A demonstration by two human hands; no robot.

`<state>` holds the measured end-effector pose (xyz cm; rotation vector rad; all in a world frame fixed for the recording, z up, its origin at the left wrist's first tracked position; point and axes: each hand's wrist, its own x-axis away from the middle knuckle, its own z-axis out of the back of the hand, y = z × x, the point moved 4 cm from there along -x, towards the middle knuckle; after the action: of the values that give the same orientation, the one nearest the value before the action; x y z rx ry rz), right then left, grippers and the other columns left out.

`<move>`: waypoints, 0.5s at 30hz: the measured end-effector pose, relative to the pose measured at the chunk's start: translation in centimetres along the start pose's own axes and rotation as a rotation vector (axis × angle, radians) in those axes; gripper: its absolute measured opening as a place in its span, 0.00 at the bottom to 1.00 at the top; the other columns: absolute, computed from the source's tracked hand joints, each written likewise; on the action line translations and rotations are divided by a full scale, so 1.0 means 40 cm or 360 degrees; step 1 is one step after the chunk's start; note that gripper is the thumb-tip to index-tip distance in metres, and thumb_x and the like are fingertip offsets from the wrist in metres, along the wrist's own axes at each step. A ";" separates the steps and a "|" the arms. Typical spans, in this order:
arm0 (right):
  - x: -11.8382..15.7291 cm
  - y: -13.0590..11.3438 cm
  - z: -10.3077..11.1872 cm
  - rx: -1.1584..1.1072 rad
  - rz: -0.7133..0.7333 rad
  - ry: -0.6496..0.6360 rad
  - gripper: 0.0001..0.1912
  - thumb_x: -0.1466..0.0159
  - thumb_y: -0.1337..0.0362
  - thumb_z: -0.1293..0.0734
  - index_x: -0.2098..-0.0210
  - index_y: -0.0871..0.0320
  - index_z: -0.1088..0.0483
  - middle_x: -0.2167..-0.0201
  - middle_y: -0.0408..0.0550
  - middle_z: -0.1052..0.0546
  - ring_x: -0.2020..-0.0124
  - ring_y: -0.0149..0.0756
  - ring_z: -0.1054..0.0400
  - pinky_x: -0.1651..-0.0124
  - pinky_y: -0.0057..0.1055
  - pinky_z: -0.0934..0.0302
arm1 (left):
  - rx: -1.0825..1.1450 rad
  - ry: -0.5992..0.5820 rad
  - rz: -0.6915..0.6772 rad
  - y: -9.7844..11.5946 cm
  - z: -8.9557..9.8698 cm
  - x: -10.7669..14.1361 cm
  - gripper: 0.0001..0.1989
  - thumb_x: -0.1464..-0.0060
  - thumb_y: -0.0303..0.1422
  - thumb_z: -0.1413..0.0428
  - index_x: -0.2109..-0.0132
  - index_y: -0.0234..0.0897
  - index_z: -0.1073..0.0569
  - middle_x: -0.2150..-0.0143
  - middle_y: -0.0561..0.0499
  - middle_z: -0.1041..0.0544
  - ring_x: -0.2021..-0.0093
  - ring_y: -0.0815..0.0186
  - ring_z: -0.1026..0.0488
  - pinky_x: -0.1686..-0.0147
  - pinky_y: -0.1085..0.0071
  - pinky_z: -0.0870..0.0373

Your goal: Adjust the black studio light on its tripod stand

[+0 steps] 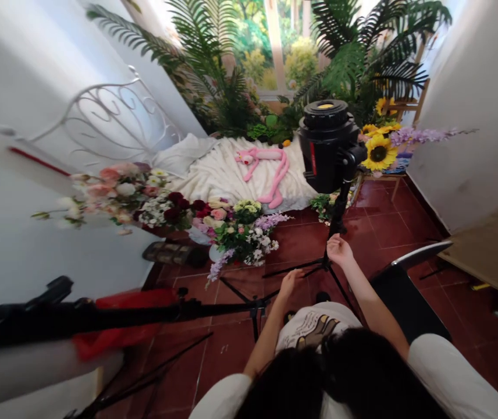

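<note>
A black studio light (324,151) stands in front of me on a thin light stand (338,212), its tripod legs spread on the floor. My right hand (340,250) is at the stand's pole, below the lamp, with fingers curled against it; their exact grip is partly hidden. Lower and to the left, my left hand (291,282) hangs in the air with fingers stretched toward the stand's legs, holding nothing I can see. A second black stand (153,312) reaches in from the left, apart from my left hand.
A bed with a cream blanket (218,174) carries a pink plush toy (264,160). Flower bunches (244,230) line its front. Sunflowers (380,152) sit on a chair at right. A black-seated chair (410,299) is by my right arm; red cloth (122,320) lies left.
</note>
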<state>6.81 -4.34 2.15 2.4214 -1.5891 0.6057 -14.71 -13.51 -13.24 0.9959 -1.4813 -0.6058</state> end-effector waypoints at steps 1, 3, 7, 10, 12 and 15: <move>-0.003 0.008 0.006 0.0024 -0.0026 0.0012 0.13 0.47 0.79 0.39 0.72 0.55 0.32 0.80 0.36 0.33 0.81 0.26 0.41 0.77 0.20 0.41 | 0.0016 0.0188 0.0077 -0.035 0.078 0.033 0.26 0.48 0.54 0.37 0.61 0.32 0.20 0.61 0.37 0.15 0.55 0.50 0.17 0.46 0.52 0.25; -0.014 0.027 0.013 0.0106 -0.0072 -0.0014 0.13 0.47 0.80 0.38 0.72 0.54 0.34 0.81 0.35 0.35 0.81 0.26 0.41 0.77 0.19 0.41 | 0.0066 0.0498 0.0198 -0.082 0.229 0.103 0.23 0.45 0.51 0.39 0.61 0.32 0.20 0.60 0.37 0.15 0.54 0.50 0.16 0.48 0.54 0.24; -0.050 0.088 0.007 0.0204 -0.0238 -0.0061 0.13 0.48 0.79 0.37 0.72 0.53 0.36 0.82 0.35 0.37 0.82 0.26 0.41 0.78 0.20 0.41 | 0.0198 0.1156 0.0306 -0.092 0.503 0.243 0.23 0.36 0.50 0.49 0.61 0.34 0.21 0.64 0.41 0.16 0.58 0.52 0.16 0.50 0.53 0.24; -0.077 0.162 -0.019 0.0261 -0.0419 0.0010 0.12 0.46 0.78 0.38 0.72 0.52 0.36 0.81 0.35 0.37 0.82 0.27 0.41 0.79 0.20 0.41 | 0.0265 0.1547 0.0003 -0.029 0.628 0.327 0.28 0.34 0.55 0.55 0.58 0.35 0.23 0.62 0.42 0.17 0.57 0.55 0.17 0.50 0.54 0.24; -0.090 0.224 -0.048 0.0326 -0.0567 0.0070 0.12 0.44 0.77 0.37 0.71 0.53 0.37 0.81 0.36 0.36 0.82 0.26 0.41 0.79 0.20 0.42 | 0.0264 0.1704 -0.0349 0.036 0.658 0.367 0.32 0.35 0.59 0.58 0.53 0.36 0.25 0.57 0.41 0.18 0.53 0.57 0.18 0.48 0.56 0.24; -0.098 0.333 -0.106 0.0462 -0.0819 0.0117 0.10 0.40 0.75 0.37 0.71 0.53 0.38 0.81 0.36 0.35 0.81 0.26 0.40 0.79 0.18 0.43 | 0.0180 0.1820 -0.0898 0.144 0.636 0.399 0.36 0.36 0.63 0.61 0.47 0.38 0.27 0.48 0.41 0.20 0.46 0.58 0.22 0.42 0.58 0.27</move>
<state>-7.66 -4.98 3.37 2.8168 -0.8333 0.8504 -39.84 -28.57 -4.48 1.5033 -0.2154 -0.2248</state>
